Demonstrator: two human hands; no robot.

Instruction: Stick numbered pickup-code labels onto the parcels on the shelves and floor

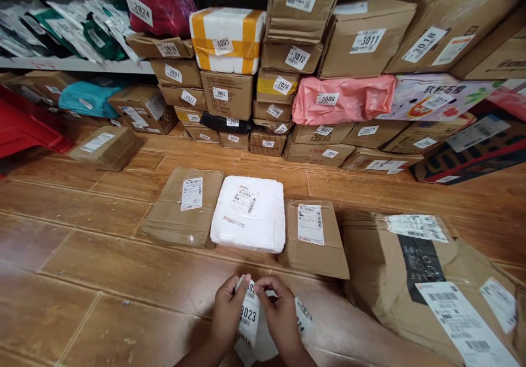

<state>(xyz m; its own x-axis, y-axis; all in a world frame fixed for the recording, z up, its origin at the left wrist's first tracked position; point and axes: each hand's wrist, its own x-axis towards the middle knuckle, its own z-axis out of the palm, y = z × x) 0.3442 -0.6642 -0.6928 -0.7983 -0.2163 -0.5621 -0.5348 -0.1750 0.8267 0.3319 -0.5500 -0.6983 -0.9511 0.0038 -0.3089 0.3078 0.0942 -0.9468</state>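
Low in the middle of the view, my left hand (pixel 227 313) and my right hand (pixel 281 312) both pinch a strip of white number labels (pixel 249 316); the label on top reads 3023. Fingers of both hands are closed on the strip's upper edge. Just beyond my hands, three parcels lie in a row on the wooden floor (pixel 82 279): a brown paper parcel (pixel 184 205) on the left, a white parcel (pixel 249 213) in the middle and a brown parcel (pixel 314 236) on the right. Each carries a shipping label.
A large crumpled brown parcel (pixel 427 279) lies at the right. Stacks of numbered boxes (pixel 299 5) and a pink bag (pixel 343 98) line the back wall. A shelf (pixel 69 64) with bagged parcels is at the back left, a lone brown box (pixel 107 147) below it, something red (pixel 24 128) at the far left.
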